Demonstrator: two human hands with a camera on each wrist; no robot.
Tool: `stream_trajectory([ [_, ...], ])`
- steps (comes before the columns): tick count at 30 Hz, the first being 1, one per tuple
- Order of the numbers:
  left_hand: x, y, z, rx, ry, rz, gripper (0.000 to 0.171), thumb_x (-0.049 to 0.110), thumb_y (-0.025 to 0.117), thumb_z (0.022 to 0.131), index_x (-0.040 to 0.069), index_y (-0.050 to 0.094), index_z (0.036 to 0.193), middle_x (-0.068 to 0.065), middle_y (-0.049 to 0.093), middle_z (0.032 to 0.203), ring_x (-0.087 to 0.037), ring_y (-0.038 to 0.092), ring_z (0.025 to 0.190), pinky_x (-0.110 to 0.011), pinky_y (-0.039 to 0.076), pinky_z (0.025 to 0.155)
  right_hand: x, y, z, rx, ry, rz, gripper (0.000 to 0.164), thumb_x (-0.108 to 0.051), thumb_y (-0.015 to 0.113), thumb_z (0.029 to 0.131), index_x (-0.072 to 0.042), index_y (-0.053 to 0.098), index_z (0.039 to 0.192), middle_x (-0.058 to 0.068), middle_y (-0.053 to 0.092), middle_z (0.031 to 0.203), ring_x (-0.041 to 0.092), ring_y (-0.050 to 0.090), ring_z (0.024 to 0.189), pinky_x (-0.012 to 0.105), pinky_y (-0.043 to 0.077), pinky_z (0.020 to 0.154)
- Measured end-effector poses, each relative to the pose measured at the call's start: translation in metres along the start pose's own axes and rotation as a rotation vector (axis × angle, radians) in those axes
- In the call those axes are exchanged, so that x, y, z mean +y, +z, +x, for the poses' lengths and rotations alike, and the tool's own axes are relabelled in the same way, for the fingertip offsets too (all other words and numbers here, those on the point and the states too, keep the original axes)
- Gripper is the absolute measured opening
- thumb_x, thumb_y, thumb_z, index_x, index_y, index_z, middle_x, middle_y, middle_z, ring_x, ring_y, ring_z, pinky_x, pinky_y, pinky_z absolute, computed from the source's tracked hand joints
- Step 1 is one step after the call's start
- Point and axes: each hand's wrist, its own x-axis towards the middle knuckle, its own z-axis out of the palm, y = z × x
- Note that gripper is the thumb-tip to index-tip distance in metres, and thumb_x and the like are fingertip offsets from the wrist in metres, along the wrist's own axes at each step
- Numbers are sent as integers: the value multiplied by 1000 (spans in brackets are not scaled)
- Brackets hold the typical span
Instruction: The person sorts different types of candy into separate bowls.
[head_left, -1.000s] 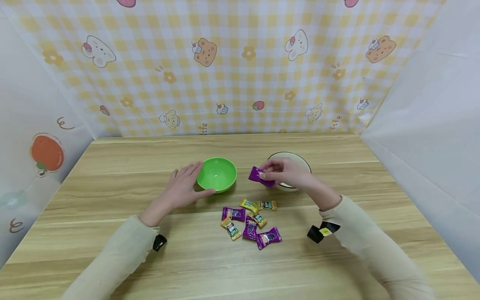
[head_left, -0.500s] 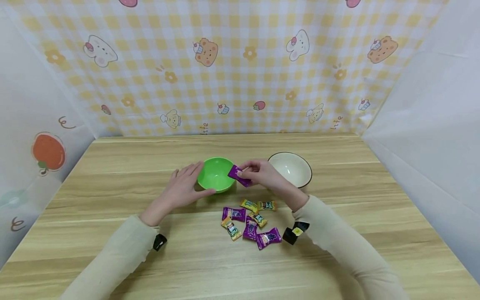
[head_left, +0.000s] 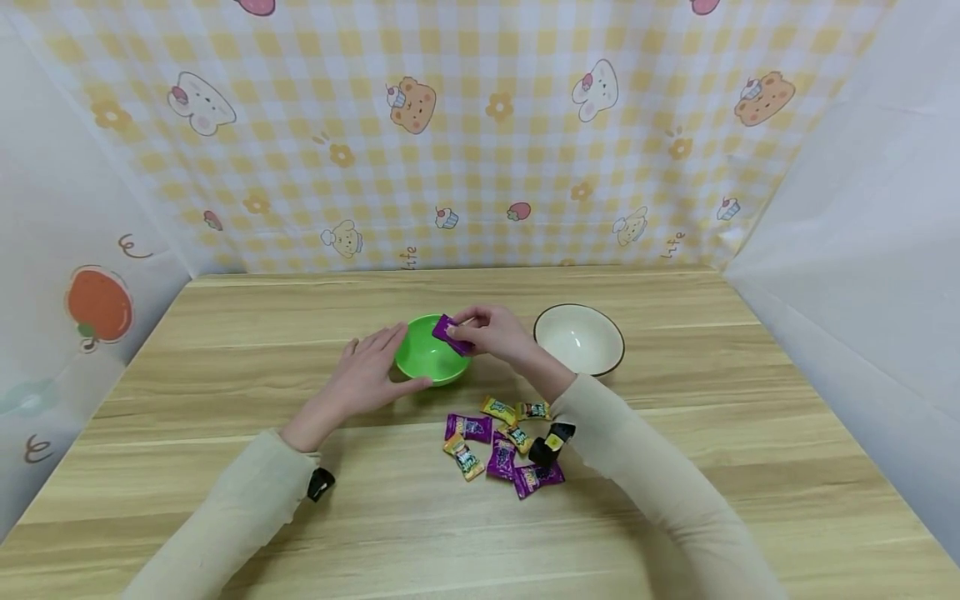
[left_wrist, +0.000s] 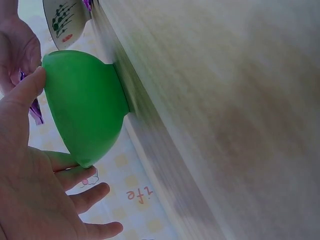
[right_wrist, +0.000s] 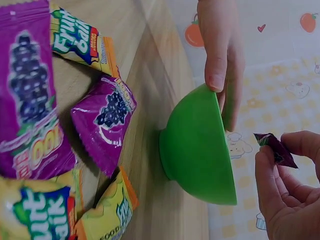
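Note:
My right hand [head_left: 491,331] pinches a purple-wrapped candy [head_left: 452,335] between thumb and fingers, over the right part of a green bowl [head_left: 429,354]. In the right wrist view, the held candy [right_wrist: 275,149] is apart from the bowl, above its rim. My left hand [head_left: 371,371] rests against the bowl's left side, fingers spread and mostly straight. The left wrist view has its thumb and fingers touching the rim of the bowl [left_wrist: 82,102]. In front of the bowl, several purple grape candies [head_left: 501,457] and yellow fruit candies [head_left: 463,457] lie loosely together on the table.
A cream bowl with a dark rim [head_left: 579,340] stands right of the green bowl, beyond my right forearm. My right sleeve [head_left: 637,450] passes over the right edge of the candies. Behind the wooden table [head_left: 337,542] hangs a checked curtain [head_left: 465,167].
My right hand has carried the purple candy leftward from in front of the cream bowl to over the green bowl. The left hand and the loose candies stay where they were.

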Motion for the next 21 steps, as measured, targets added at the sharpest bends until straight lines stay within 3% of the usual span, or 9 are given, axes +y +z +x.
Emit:
stream_trajectory([
  [3, 0, 0, 0, 2, 4, -1, 100, 72, 43, 73, 0, 21, 139, -17, 25, 140, -36, 23, 125, -60, 11, 96, -1, 2, 1, -14, -8, 20, 25, -11, 64, 82, 2, 58, 102, 11, 57, 81, 19, 60, 68, 29, 51, 64],
  [10, 0, 0, 0, 3, -1, -6, 98, 69, 46, 74, 1, 21, 139, -16, 25, 140, -35, 22, 125, -60, 11, 96, 8, -3, 0, -56, -64, 22, 29, -10, 61, 83, 6, 54, 106, 14, 56, 85, 37, 57, 82, 39, 50, 71],
  [17, 0, 0, 0, 12, -6, -7, 96, 66, 49, 74, 1, 22, 139, -16, 26, 140, -35, 23, 125, -60, 11, 96, 12, -19, -16, -153, -161, -42, 31, -11, 61, 83, 6, 54, 108, 14, 57, 86, 38, 56, 80, 45, 48, 72],
  [21, 0, 1, 0, 12, -4, -4, 97, 67, 48, 74, 1, 22, 139, -16, 25, 140, -35, 22, 125, -60, 11, 96, 16, -28, -29, -233, -284, -177, 26, -10, 61, 83, 0, 57, 107, 8, 58, 87, 26, 56, 79, 36, 49, 70],
])
